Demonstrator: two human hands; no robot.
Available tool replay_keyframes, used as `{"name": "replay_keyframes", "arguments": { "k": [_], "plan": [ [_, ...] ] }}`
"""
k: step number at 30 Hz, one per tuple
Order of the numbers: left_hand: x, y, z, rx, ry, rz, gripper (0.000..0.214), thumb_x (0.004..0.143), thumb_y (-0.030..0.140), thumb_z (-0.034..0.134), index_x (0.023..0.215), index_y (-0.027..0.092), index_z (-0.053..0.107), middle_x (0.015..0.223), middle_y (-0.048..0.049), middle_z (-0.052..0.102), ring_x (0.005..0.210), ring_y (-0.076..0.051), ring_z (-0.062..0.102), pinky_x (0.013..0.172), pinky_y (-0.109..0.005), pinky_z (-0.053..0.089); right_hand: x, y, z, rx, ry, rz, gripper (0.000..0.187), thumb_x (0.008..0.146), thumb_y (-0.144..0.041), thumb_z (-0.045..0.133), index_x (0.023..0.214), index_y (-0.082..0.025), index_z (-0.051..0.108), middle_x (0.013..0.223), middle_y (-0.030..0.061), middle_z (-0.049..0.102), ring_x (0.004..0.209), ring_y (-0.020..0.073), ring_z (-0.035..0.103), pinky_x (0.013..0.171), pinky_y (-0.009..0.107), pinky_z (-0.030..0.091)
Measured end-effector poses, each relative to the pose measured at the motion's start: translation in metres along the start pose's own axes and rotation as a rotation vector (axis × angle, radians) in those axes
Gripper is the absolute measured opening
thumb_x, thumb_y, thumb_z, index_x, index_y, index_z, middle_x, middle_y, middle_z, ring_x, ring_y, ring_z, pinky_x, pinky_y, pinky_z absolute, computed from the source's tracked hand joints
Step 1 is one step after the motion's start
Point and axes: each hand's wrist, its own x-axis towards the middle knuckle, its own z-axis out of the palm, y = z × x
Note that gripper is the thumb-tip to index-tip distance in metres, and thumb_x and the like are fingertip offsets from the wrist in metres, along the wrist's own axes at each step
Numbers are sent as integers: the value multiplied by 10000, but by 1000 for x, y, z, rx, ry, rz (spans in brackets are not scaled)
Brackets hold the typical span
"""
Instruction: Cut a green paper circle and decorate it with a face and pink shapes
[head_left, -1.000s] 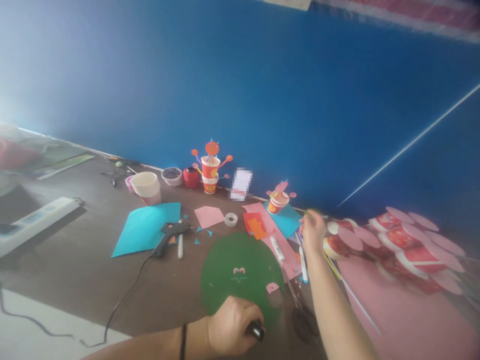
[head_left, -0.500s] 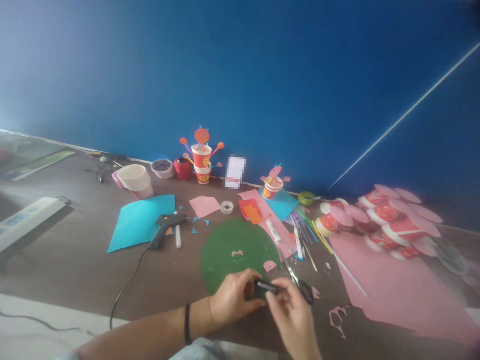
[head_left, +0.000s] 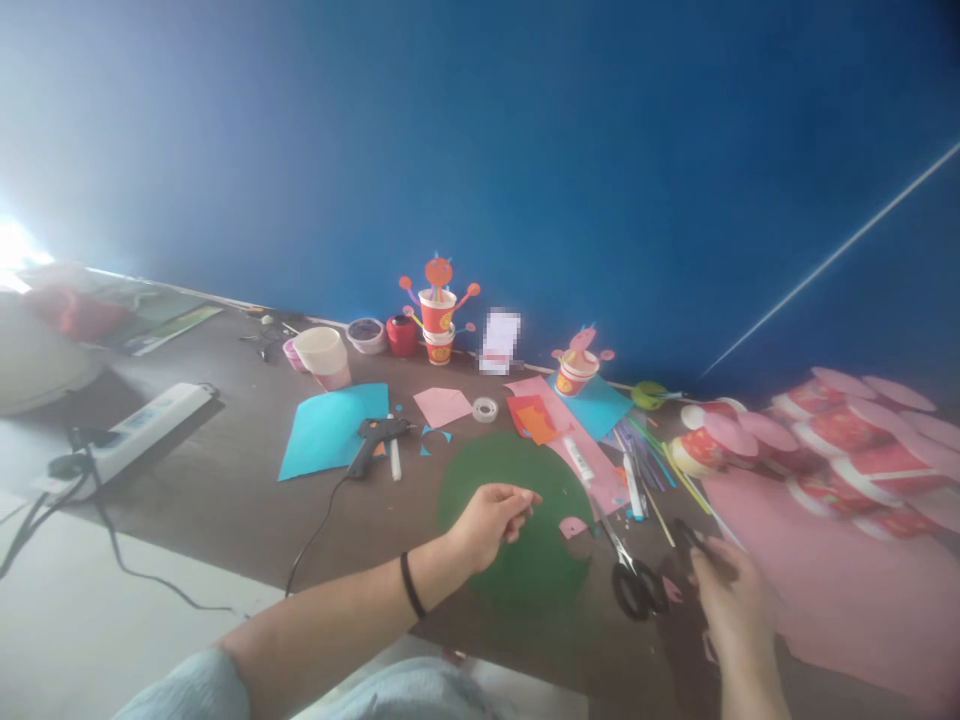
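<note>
My left hand [head_left: 491,515] hovers over a green paper circle [head_left: 525,570] on the brown table, its fingertips pinched together; what they hold, if anything, is too small to see. My right hand [head_left: 731,600] is off to the right, by the edge of a large pink sheet [head_left: 832,600]. It is closed on a short black pen-like object [head_left: 694,540], which is blurred. Black-handled scissors [head_left: 630,575] lie between the two hands, next to a small pink cut-out [head_left: 572,526] on the circle's edge.
Beyond the circle lie a black glue gun [head_left: 379,435] with its cord, a cyan sheet [head_left: 330,430], a tape roll [head_left: 485,409], a glue stick [head_left: 577,460] and coloured sticks [head_left: 660,465]. Red cups with pink discs [head_left: 825,450] are piled at the right. A power strip [head_left: 142,430] is at the left.
Half a second ago both hands met on the black object over the circle. My right hand has since carried it to the right, and my left hand has lifted, pinched, over the green circle.
</note>
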Motion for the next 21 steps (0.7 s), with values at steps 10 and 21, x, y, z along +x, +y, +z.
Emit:
{"name": "replay_keyframes", "arguments": {
  "k": [10, 21],
  "plan": [
    [-18, -10, 44, 257, -125, 27, 384, 659, 459, 693, 561, 147, 492, 481, 66, 372, 431, -45, 312, 428, -196, 219, -16, -26, -15, -158, 85, -190, 422, 714, -455, 539, 1023, -179, 621, 775, 70, 602, 725, 245, 571, 699, 372, 432],
    [-55, -33, 52, 1271, -869, 837, 468, 820, 317, 565, 1240, 120, 508, 1083, -107, 645, 942, -241, 615, 779, -320, 488, -9, -30, -5, -333, -200, -374, 346, 799, -443, 436, 930, -190, 633, 808, 79, 698, 653, 208, 625, 593, 295, 448]
  ]
}}
